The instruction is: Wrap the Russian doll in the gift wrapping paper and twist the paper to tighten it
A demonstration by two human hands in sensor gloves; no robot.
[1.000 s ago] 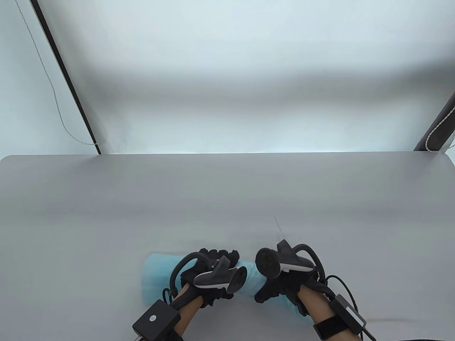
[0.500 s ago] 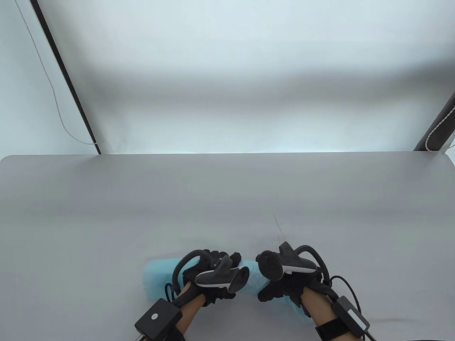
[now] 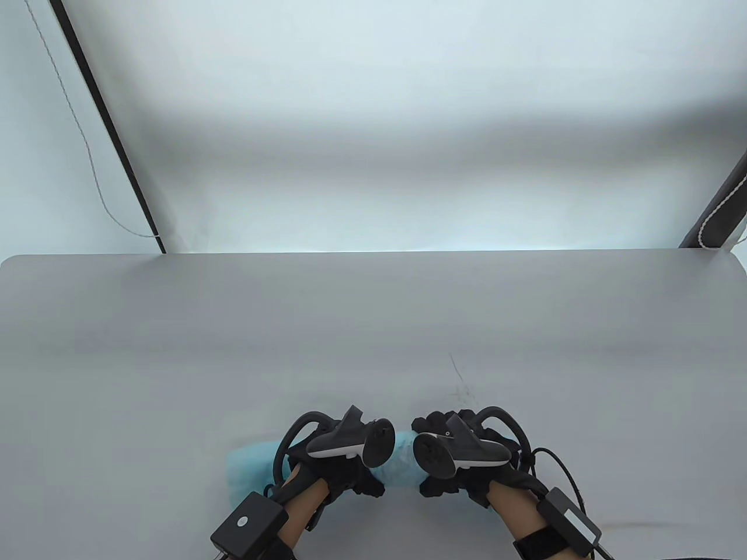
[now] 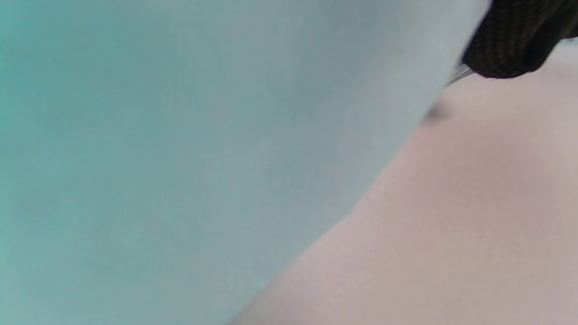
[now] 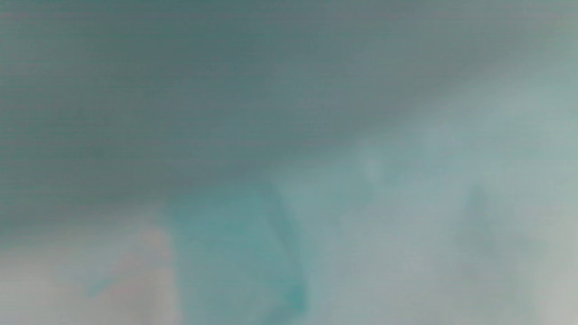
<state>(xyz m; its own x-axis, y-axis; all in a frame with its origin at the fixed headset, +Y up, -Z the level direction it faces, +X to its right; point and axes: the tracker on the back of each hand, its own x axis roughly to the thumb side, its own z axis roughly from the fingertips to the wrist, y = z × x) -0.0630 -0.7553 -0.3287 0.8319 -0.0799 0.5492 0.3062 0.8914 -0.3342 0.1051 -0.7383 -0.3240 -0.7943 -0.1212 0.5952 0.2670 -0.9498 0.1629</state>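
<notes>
A roll of light blue gift wrapping paper [image 3: 402, 464] lies on its side near the front edge of a grey table [image 3: 373, 326], running left to right. The Russian doll is not visible; judging by the bulge between the hands, it probably sits inside the roll there.

The left hand [image 3: 332, 466] covers the roll just left of that bulge, and the right hand [image 3: 467, 466] covers it just right of it. Both wear black sensor gloves with a tracker strapped on the back. Each hand seems to wrap over the paper, but the trackers hide the fingers, so whether they clamp the roll or only rest on it cannot be told.

A loose tail of paper [image 3: 248, 475] sticks out beyond the left hand, away from the bulge. In the left wrist view, blue paper [image 4: 203, 158] fills most of the frame, with one gloved fingertip [image 4: 515, 40] at the top corner. The right wrist view is a blue blur.

The paper looks thin, soft and easily torn or creased; the doll inside is likely hard, light and smooth, so it may slide within the roll. The best hold is likely the slack paper right beside each end of the doll, pinched and turned gently.
</notes>
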